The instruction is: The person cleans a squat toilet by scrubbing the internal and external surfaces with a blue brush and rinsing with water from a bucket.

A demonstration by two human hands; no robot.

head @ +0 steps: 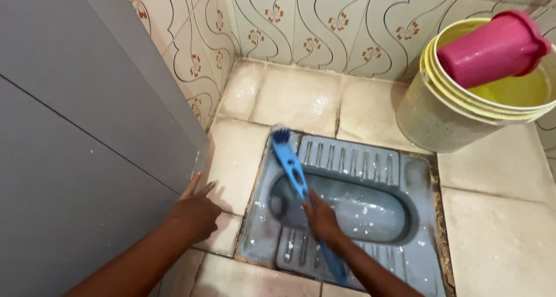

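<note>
A grey squat toilet pan [370, 164] is set into the tiled floor, speckled with white foam. My right hand [320, 219] grips the handle of a long blue brush [291, 165]. The brush head with its bristles rests on the pan's far left corner. My left hand [196, 207] is pressed flat against the lower edge of a grey door [87, 129], fingers spread, holding nothing.
A yellow bucket [440, 108] holding yellowish water stands at the back right, with a pink mug [492, 48] lying across its rim. Patterned wall tiles [324, 24] close the back. Beige floor tiles [498, 233] surround the pan.
</note>
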